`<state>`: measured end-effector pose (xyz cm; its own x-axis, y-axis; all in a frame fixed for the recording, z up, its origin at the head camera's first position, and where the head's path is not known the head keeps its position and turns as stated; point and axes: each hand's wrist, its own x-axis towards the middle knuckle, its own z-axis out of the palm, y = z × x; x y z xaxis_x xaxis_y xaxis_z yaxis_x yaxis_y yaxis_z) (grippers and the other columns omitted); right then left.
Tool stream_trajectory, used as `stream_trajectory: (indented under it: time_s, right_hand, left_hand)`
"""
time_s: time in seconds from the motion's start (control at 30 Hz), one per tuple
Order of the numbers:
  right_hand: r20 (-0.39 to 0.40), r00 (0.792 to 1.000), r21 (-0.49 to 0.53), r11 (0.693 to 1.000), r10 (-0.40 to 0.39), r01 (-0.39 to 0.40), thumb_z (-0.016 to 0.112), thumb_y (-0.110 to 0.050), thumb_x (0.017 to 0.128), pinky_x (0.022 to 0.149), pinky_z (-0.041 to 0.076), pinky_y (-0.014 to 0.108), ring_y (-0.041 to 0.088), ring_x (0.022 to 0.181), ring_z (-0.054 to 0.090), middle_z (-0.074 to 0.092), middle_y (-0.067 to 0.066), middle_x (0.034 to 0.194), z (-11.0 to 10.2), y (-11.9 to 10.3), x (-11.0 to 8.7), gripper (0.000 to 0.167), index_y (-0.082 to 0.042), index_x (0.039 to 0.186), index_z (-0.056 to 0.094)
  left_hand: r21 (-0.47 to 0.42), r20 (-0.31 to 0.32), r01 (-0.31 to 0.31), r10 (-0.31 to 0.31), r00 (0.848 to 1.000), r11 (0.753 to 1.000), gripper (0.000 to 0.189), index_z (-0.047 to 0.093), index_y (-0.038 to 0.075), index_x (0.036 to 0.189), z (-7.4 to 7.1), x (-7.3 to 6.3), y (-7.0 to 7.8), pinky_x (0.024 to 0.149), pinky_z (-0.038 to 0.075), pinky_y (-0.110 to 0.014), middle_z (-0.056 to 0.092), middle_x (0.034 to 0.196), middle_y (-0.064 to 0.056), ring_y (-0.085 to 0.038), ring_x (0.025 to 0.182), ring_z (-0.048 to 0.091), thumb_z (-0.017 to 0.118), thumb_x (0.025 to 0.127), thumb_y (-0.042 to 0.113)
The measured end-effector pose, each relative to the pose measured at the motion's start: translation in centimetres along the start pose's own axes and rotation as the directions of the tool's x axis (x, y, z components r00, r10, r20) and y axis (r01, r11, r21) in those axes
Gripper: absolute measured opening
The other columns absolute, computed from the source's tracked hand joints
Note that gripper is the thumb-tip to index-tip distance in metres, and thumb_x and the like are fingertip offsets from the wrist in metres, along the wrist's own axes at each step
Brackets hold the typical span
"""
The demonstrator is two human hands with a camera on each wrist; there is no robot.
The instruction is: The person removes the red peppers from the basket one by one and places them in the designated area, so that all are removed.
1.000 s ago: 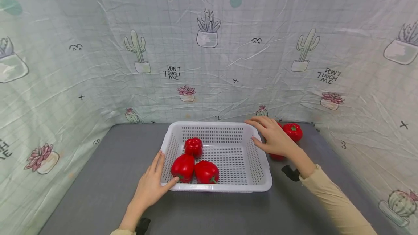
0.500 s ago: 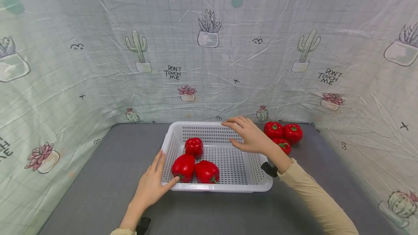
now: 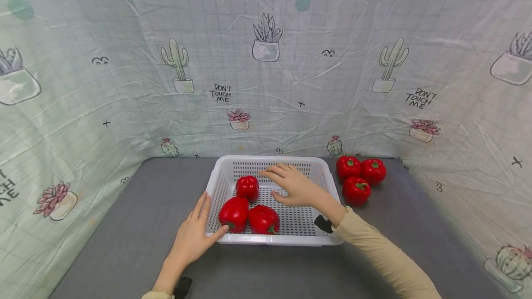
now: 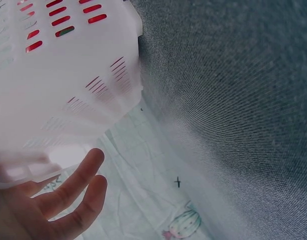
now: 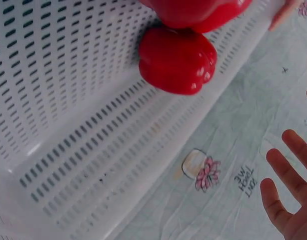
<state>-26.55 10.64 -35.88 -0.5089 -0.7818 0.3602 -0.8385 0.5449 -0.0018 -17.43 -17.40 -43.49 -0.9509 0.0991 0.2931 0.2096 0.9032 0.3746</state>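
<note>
A white slotted plastic basket holds three red bell peppers in its left part: one at the back, one at front left and one beside it. My left hand rests at the basket's front left corner, thumb on the front rim, fingers extended along the left side. In the left wrist view its fingers lie outside the wall. My right hand is over the middle of the basket, palm down, fingers spread and nothing in them. The back pepper also shows in the right wrist view.
Three more red bell peppers, two behind and one in front, stand close together right of the basket on the dark grey table. A cactus-print curtain surrounds the table's back and sides.
My right hand has moved left from the basket's right rim to over its middle, uncovering the peppers on the right. The left hand and the basket have stayed in place.
</note>
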Motion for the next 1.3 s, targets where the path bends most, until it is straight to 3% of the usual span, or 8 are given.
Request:
stream_trajectory:
  time_s: [0.3,0.53,0.83,1.13,1.3]
  right_hand:
    - [0.163,0.984,0.023,0.997,-0.072,0.069,0.060,-0.038,0.080,0.091,0.042,0.034,0.011,0.109,0.046,0.056,-0.007,0.120,1.8,-1.0,-0.4,0.044,-0.029,0.123,0.051]
    - [0.224,0.967,0.036,0.993,-0.118,0.113,0.063,-0.037,0.078,0.088,0.043,0.033,0.011,0.105,0.046,0.058,-0.008,0.118,2.5,-1.2,-0.7,0.041,-0.030,0.118,0.056]
    - [0.292,0.944,0.003,0.987,-0.154,0.160,0.069,-0.046,0.070,0.085,0.043,0.030,0.011,0.104,0.046,0.058,-0.009,0.118,3.3,-1.4,-0.8,0.056,-0.038,0.122,0.051]
    - [0.413,0.898,-0.095,0.973,-0.153,0.210,0.074,-0.049,0.062,0.083,0.042,0.030,0.011,0.107,0.045,0.056,-0.009,0.120,3.6,-1.8,-0.8,0.074,-0.044,0.128,0.041]
    - [0.422,0.897,-0.144,0.968,-0.128,0.206,0.076,-0.047,0.061,0.086,0.044,0.033,0.011,0.108,0.045,0.056,-0.007,0.119,3.7,-1.8,-0.9,0.079,-0.042,0.130,0.039]
  left_hand:
    - [0.006,-0.007,-0.014,0.014,1.000,1.000,0.089,0.026,0.002,0.139,0.2,0.0,0.1,0.081,0.042,-0.060,0.024,0.146,-0.015,-0.042,0.116,0.046,0.062,0.074,0.051]
    - [-0.007,-0.012,-0.017,0.017,1.000,1.000,0.089,0.027,0.002,0.139,0.2,-0.2,0.1,0.081,0.043,-0.059,0.025,0.145,-0.015,-0.042,0.116,0.046,0.060,0.074,0.052]
    - [-0.011,-0.029,-0.035,0.035,0.999,0.999,0.088,0.027,0.001,0.139,0.1,-0.1,-0.1,0.081,0.043,-0.058,0.025,0.146,-0.015,-0.042,0.115,0.046,0.061,0.074,0.051]
    - [-0.004,-0.024,-0.022,0.022,0.999,1.000,0.088,0.027,0.001,0.139,0.0,0.0,-0.1,0.080,0.043,-0.059,0.025,0.145,-0.015,-0.043,0.114,0.047,0.061,0.074,0.051]
    - [-0.009,-0.026,-0.027,0.026,0.999,1.000,0.088,0.027,0.001,0.139,0.0,0.0,-0.1,0.079,0.043,-0.059,0.025,0.145,-0.015,-0.042,0.113,0.047,0.059,0.075,0.053]
